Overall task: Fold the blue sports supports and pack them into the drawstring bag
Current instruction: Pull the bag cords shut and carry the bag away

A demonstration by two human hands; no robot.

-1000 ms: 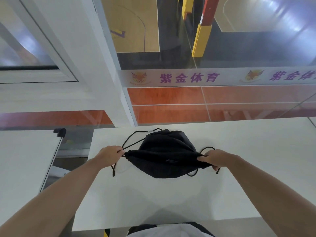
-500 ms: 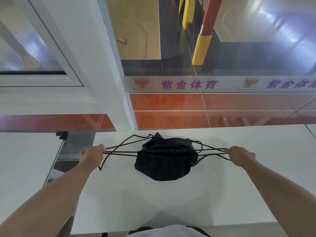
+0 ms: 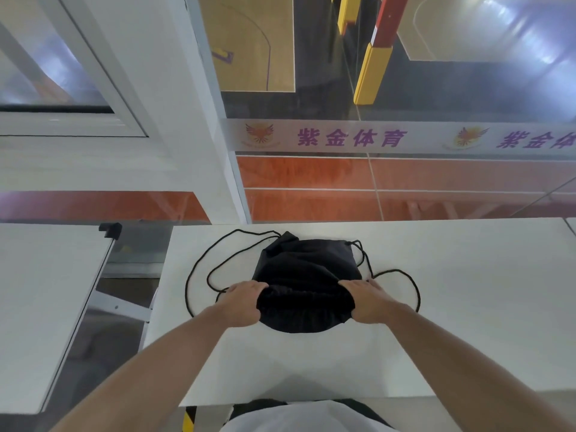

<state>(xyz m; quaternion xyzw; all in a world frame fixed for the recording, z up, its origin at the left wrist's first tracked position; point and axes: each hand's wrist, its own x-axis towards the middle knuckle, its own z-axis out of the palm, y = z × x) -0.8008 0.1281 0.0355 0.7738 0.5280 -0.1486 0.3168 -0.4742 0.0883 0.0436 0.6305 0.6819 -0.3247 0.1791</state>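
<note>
Head view: black drawstring bag (image 3: 307, 269) flat on white bench (image 3: 452, 307), centre, gathered mouth nearest the body. Left hand (image 3: 241, 304) grip closed on bag's left mouth edge; right hand (image 3: 369, 302) grip closed on right edge. Cords (image 3: 194, 275) slack, looped on bench both sides. Second white surface (image 3: 40, 307) off left.

Drawstring bag (image 3: 307, 269) lies on the table (image 3: 467, 307), cords (image 3: 199, 269) trailing both sides.

A white table (image 3: 467, 307) lies under the grip. A second table (image 3: 40, 307) stands well left of it. Beyond, a glass wall bears a purple-lettered banner (image 3: 349, 138).
</note>
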